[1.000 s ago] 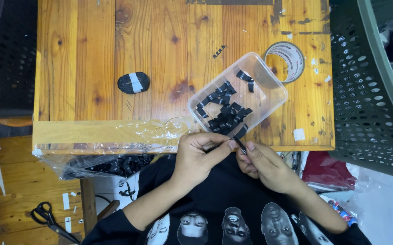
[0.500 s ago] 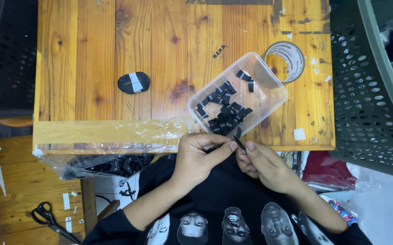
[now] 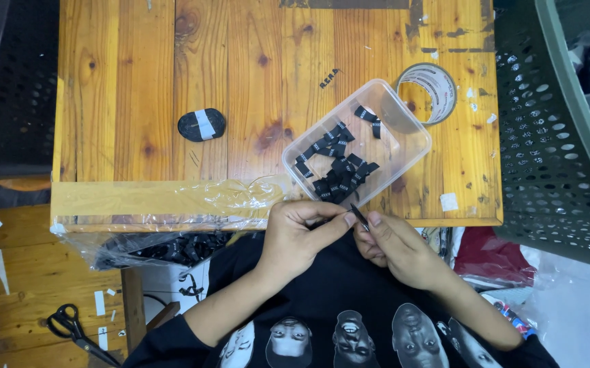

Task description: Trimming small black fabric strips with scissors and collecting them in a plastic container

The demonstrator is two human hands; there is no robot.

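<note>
Item: small black label (image 3: pixel 359 217), pinched between your left hand (image 3: pixel 302 235) and right hand (image 3: pixel 394 247), just below the tabletop (image 3: pixel 240 88) edge; apparently being folded; keep fingertips close; clear tub (image 3: pixel 404 146) near.

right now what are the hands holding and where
Both hands pinch one small black label at the table edge: the left hand at its lower end, the right hand beside it. The exact grip is too small to tell.
</note>
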